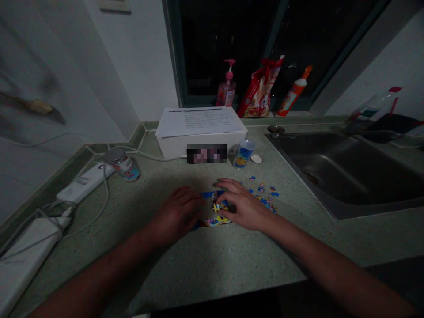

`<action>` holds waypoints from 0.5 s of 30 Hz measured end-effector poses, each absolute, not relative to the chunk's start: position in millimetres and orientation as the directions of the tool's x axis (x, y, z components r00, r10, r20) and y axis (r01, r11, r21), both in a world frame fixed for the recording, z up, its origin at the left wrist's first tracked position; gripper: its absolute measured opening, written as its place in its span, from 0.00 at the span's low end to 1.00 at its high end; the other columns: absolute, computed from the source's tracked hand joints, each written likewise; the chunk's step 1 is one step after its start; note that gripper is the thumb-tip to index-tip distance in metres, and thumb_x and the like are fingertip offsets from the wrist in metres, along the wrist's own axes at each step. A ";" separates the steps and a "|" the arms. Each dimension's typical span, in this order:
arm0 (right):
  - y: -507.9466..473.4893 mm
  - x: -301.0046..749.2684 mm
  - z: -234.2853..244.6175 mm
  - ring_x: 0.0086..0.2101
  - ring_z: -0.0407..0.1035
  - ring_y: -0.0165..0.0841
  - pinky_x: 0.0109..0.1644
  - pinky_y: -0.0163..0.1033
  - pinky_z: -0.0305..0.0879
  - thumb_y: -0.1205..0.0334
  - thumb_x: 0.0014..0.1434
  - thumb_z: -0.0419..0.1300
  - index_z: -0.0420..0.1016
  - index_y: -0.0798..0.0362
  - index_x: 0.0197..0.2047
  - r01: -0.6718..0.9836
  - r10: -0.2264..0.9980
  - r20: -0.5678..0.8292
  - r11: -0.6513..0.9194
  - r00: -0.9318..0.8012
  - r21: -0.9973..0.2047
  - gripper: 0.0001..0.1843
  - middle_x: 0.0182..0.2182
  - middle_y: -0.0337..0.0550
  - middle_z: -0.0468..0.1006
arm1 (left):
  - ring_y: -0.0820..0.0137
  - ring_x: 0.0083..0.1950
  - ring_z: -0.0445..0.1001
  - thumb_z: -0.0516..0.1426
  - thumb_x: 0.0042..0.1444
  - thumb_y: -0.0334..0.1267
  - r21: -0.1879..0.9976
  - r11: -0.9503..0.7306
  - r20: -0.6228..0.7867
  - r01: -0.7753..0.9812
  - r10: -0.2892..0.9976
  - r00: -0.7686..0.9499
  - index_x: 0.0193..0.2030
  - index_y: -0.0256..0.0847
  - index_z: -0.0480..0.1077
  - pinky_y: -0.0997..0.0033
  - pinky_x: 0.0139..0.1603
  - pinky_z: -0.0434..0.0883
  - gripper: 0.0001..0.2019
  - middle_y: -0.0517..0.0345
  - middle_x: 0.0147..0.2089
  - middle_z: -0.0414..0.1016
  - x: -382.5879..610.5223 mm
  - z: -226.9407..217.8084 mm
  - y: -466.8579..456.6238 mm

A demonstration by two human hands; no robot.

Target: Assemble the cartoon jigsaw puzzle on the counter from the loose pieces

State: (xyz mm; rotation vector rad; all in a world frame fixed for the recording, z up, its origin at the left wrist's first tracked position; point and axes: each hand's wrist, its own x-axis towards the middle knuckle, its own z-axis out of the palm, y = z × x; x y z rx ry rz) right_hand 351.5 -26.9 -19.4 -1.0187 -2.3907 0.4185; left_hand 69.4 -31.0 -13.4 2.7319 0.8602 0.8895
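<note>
A partly assembled jigsaw puzzle [217, 221] with a blue border lies on the counter between my hands, with a bare gap in its middle. My left hand [180, 214] rests over its left side, palm down, fingers stretched and holding nothing. From the right, my right hand [243, 204] reaches over the puzzle, thumb and index finger curved around a small jigsaw piece [216, 207] at the gap. Its other fingers are extended. Loose jigsaw pieces [265, 201] are scattered just right of that hand, partly hidden by it. Both palms cover parts of the puzzle.
Behind the puzzle stand a clear blue-labelled canister [244, 153], its lid [256, 159] and a white box [202, 128]. A jar [122, 164] and white power strips [82, 182] with cables are left. A steel sink [351, 163] lies right. Bottles line the windowsill.
</note>
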 end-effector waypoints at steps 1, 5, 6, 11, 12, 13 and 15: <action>-27.6 351.8 -18.9 0.71 0.63 0.50 0.70 0.66 0.67 0.66 0.61 0.74 0.80 0.46 0.46 0.582 0.735 0.321 0.673 -0.598 -0.457 0.12 0.66 0.51 0.76 | 0.57 0.52 0.81 0.61 0.64 0.28 0.296 -0.831 0.498 0.471 0.555 0.667 0.53 0.42 0.76 0.46 0.61 0.76 0.12 0.49 0.51 0.84 69.4 -14.5 -31.0; -29.3 353.6 -17.0 0.70 0.64 0.50 0.70 0.65 0.67 0.66 0.60 0.75 0.81 0.47 0.46 0.580 0.731 0.294 0.674 -0.617 -0.458 0.13 0.65 0.50 0.76 | 0.58 0.51 0.81 0.60 0.65 0.29 0.290 -0.845 0.497 0.449 0.534 0.685 0.52 0.42 0.75 0.45 0.62 0.76 0.11 0.49 0.51 0.84 70.6 -18.4 -30.7; -29.6 353.9 -16.8 0.70 0.64 0.49 0.71 0.65 0.67 0.67 0.60 0.75 0.81 0.46 0.46 0.580 0.731 0.287 0.672 -0.620 -0.460 0.13 0.65 0.50 0.76 | 0.58 0.51 0.81 0.60 0.66 0.30 0.290 -0.849 0.500 0.442 0.528 0.686 0.52 0.42 0.75 0.45 0.62 0.76 0.10 0.49 0.50 0.84 71.0 -18.9 -30.6; -29.7 353.4 -16.6 0.70 0.63 0.49 0.71 0.62 0.66 0.67 0.60 0.75 0.81 0.48 0.46 0.578 0.727 0.267 0.672 -0.632 -0.463 0.12 0.64 0.51 0.76 | 0.58 0.51 0.82 0.62 0.68 0.38 0.299 -0.851 0.478 0.432 0.525 0.704 0.51 0.42 0.76 0.45 0.63 0.74 0.07 0.49 0.50 0.84 73.0 -17.2 -31.5; -29.6 353.1 -16.5 0.70 0.64 0.48 0.71 0.62 0.66 0.67 0.60 0.75 0.81 0.48 0.46 0.575 0.724 0.268 0.675 -0.635 -0.462 0.12 0.64 0.51 0.76 | 0.58 0.51 0.82 0.63 0.68 0.39 0.303 -0.849 0.469 0.433 0.528 0.708 0.51 0.42 0.76 0.45 0.64 0.74 0.07 0.49 0.50 0.84 73.4 -16.4 -31.9; -29.6 352.9 -16.4 0.70 0.64 0.48 0.71 0.62 0.66 0.67 0.60 0.75 0.81 0.48 0.46 0.573 0.722 0.268 0.678 -0.638 -0.461 0.12 0.64 0.51 0.76 | 0.58 0.52 0.82 0.63 0.69 0.40 0.309 -0.846 0.459 0.434 0.532 0.711 0.50 0.42 0.76 0.45 0.65 0.73 0.07 0.49 0.50 0.84 73.7 -15.7 -32.3; -29.5 352.7 -16.3 0.70 0.64 0.48 0.71 0.63 0.67 0.67 0.60 0.75 0.81 0.47 0.46 0.570 0.718 0.269 0.682 -0.642 -0.458 0.12 0.64 0.50 0.76 | 0.59 0.52 0.82 0.63 0.69 0.42 0.322 -0.840 0.437 0.437 0.541 0.718 0.49 0.43 0.77 0.45 0.67 0.72 0.07 0.50 0.50 0.84 74.4 -14.6 -33.2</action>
